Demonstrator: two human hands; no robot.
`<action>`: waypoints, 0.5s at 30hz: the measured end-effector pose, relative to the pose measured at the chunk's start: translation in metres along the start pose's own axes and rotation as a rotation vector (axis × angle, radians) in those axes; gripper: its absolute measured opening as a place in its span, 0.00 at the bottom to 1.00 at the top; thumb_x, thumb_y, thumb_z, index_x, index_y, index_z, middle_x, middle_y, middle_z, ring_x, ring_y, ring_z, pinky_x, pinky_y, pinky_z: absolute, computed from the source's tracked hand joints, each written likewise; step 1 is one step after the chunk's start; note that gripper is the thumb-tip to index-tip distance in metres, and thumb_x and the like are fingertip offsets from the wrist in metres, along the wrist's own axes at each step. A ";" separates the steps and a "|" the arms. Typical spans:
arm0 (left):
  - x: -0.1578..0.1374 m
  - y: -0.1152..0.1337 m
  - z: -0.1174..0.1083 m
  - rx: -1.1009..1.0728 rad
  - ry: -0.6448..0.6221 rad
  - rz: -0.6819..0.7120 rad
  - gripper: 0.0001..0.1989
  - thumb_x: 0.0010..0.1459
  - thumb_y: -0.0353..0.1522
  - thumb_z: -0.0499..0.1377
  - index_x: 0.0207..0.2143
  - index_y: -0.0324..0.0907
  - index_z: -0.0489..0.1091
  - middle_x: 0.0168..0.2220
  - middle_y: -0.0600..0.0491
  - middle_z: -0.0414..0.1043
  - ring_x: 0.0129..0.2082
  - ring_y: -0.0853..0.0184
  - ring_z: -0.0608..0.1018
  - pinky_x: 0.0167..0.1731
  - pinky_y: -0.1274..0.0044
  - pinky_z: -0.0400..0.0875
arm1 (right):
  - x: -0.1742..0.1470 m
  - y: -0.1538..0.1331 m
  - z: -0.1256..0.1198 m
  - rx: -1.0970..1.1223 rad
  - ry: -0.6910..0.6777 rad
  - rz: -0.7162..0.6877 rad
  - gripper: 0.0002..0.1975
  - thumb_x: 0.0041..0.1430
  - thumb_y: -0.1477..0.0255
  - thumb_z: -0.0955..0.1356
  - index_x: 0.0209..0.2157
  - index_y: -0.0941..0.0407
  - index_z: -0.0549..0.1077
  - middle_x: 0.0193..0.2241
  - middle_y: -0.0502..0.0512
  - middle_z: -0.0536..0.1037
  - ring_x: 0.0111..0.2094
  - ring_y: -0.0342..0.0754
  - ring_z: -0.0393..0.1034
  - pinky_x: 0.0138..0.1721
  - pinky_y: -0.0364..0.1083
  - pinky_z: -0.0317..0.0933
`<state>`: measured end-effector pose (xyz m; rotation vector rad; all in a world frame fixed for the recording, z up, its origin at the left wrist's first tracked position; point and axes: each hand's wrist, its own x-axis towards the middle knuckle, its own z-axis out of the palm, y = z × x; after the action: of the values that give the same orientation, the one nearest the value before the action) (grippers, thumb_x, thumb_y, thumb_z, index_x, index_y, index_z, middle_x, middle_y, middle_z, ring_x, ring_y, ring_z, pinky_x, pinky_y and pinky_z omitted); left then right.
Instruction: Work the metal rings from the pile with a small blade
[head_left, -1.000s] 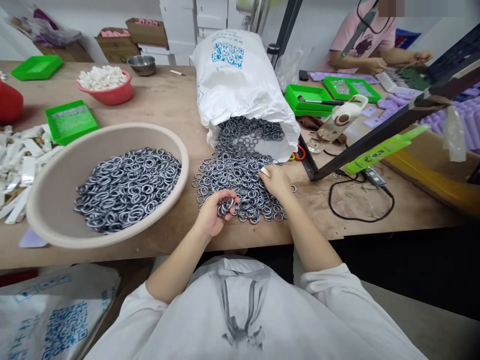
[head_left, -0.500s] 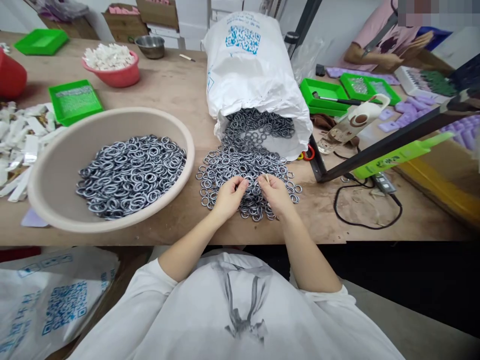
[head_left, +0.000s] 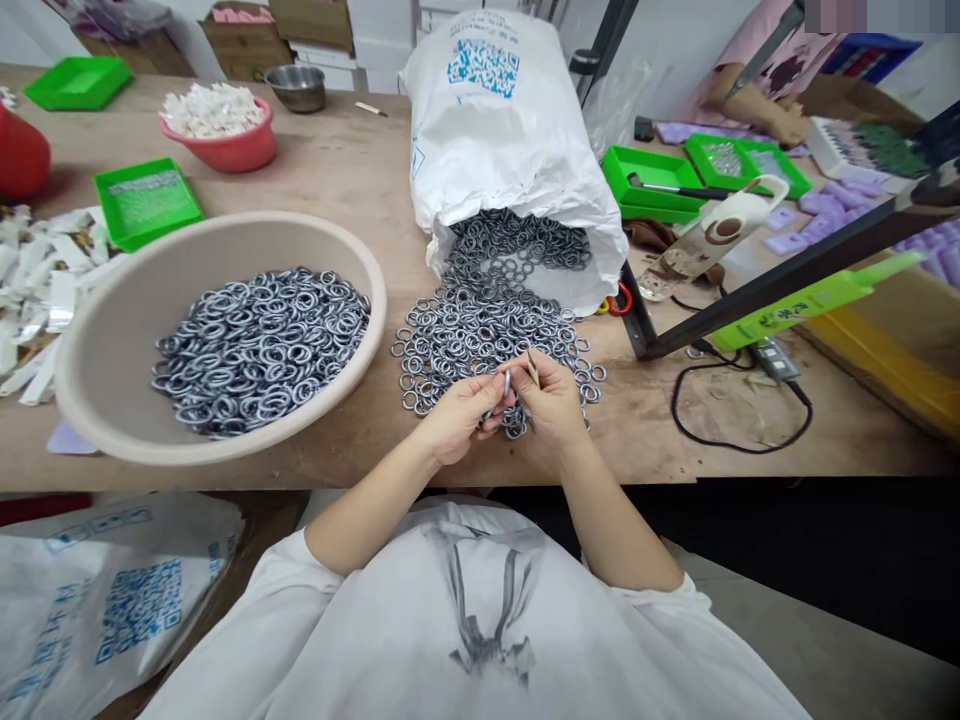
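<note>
Close together, both hands are over a loose pile of dark grey rings point(head_left: 450, 335) on the table. My left hand point(head_left: 463, 412) is closed, pinching a shiny grey ring point(head_left: 507, 383) upright by its edge; another ring shows lower, near its curled fingers. My right hand point(head_left: 553, 400) grips a thin, pale strip with a dark edge point(head_left: 533, 369), whose exact kind I cannot make out. Its fingertips are right beside the pinched ring. Behind the pile, a white sack point(head_left: 510, 150) lies with its mouth toward me, more rings inside. A large beige basin point(head_left: 105, 330) at left holds many rings.
Left of the basin lie white pieces point(head_left: 64, 290), a green tray point(head_left: 105, 205) and a red bowl point(head_left: 240, 150). At right are a black metal bar point(head_left: 765, 280), a bottle point(head_left: 701, 240) and a black cable point(head_left: 679, 410). A person's arm point(head_left: 757, 105) shows at back right.
My hands have come closer together and the left has turned palm-up, lifting a ring from the pile. The strip in my right hand now stands more upright. The view has shifted slightly.
</note>
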<state>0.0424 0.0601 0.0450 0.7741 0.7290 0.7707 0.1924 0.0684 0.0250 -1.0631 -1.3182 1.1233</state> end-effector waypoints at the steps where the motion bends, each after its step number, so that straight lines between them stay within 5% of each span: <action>1: -0.001 0.000 0.001 -0.017 0.018 0.005 0.27 0.46 0.53 0.68 0.28 0.39 0.66 0.23 0.60 0.57 0.17 0.79 0.58 0.16 0.83 0.46 | -0.003 0.000 0.000 -0.038 0.004 -0.027 0.20 0.58 0.50 0.70 0.32 0.53 0.79 0.27 0.51 0.72 0.29 0.46 0.66 0.32 0.46 0.61; 6: -0.005 -0.003 0.008 -0.012 0.094 0.085 0.22 0.49 0.48 0.67 0.30 0.40 0.67 0.20 0.61 0.57 0.17 0.78 0.59 0.16 0.83 0.48 | -0.012 -0.011 0.004 -0.175 0.016 -0.076 0.20 0.53 0.49 0.73 0.34 0.52 0.80 0.30 0.52 0.74 0.33 0.48 0.67 0.38 0.48 0.63; 11: -0.005 -0.004 0.010 -0.018 0.109 0.130 0.21 0.51 0.46 0.65 0.25 0.41 0.62 0.21 0.60 0.56 0.18 0.78 0.58 0.16 0.83 0.50 | -0.013 -0.023 0.005 -0.169 0.029 0.030 0.25 0.59 0.44 0.65 0.34 0.52 0.76 0.27 0.52 0.72 0.29 0.49 0.65 0.32 0.47 0.59; 15: -0.006 -0.003 0.007 -0.019 0.109 0.125 0.21 0.52 0.46 0.64 0.23 0.41 0.59 0.20 0.61 0.54 0.17 0.79 0.58 0.16 0.83 0.50 | -0.022 -0.034 -0.001 -0.494 -0.066 -0.135 0.25 0.66 0.48 0.60 0.26 0.53 0.68 0.24 0.51 0.68 0.27 0.46 0.61 0.30 0.46 0.53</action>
<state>0.0457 0.0517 0.0479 0.7701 0.7750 0.9376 0.1942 0.0416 0.0545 -1.2726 -1.7459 0.7513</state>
